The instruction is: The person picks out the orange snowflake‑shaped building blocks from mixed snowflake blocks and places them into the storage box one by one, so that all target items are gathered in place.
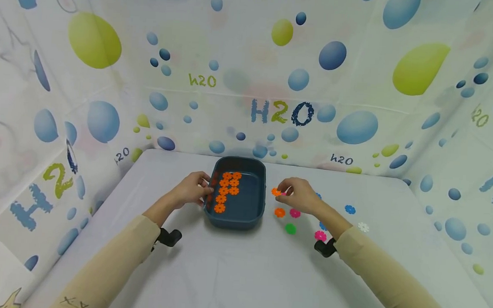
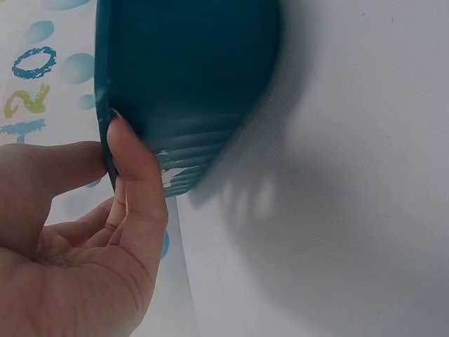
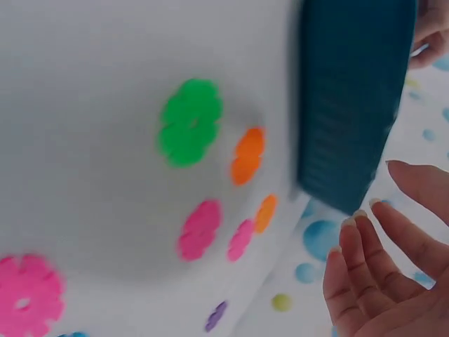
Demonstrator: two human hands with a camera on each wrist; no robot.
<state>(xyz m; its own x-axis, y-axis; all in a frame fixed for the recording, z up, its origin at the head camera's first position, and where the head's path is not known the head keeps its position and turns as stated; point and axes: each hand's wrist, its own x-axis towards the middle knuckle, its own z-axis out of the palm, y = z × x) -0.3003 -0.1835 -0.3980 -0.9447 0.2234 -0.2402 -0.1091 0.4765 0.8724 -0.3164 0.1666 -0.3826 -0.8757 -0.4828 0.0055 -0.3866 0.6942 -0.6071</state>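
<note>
A dark blue rectangular tub (image 1: 250,198) stands on the table, with several orange flower-shaped plastic discs (image 1: 223,190) grouped along its left side. My left hand (image 1: 192,188) pinches the tub's left rim between thumb and fingers; the left wrist view shows this grip on the wall (image 2: 189,77). To the right of the tub, my right hand (image 1: 300,195) hovers over loose discs, nearest an orange disc (image 1: 275,192). In the right wrist view its thumb and fingers (image 3: 372,260) are apart, with nothing between them. Another orange disc (image 1: 279,212) lies just below that hand.
Right of the tub lie a green disc (image 1: 290,229), pink discs (image 1: 320,235), a blue disc (image 1: 350,209) and a white disc (image 1: 363,227). A purple disc (image 3: 216,316) shows in the right wrist view. Patterned curtain (image 1: 242,79) encloses the table's back and sides.
</note>
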